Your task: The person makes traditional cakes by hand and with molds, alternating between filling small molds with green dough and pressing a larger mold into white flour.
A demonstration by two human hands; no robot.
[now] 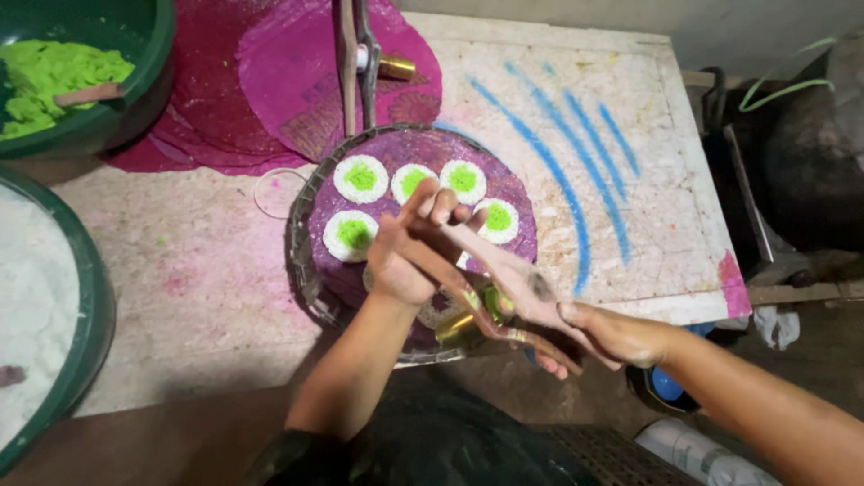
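Note:
A round metal tray (pixel 301 270) lined with a purple sheet (pixel 423 148) holds several white discs with bright green centres (pixel 361 178). My left hand (pixel 405 261) hovers over the tray's near half, fingers curled around the upper ends of two thin long-handled tools (pixel 504 274). Brass cups (pixel 457 329) sit under the handles. My right hand (pixel 612 337) is at the tray's near right edge, closed on the lower ends of the same handles. The discs under my left hand are partly hidden.
A green bowl (pixel 155 63) of green powder stands at the far left, and a bigger green bowl (pixel 94 306) of white powder at the near left. Magenta sheets (pixel 216 99) and another brass-cupped tool (pixel 360 63) lie behind the tray. The white board (pixel 648 207) carries blue streaks.

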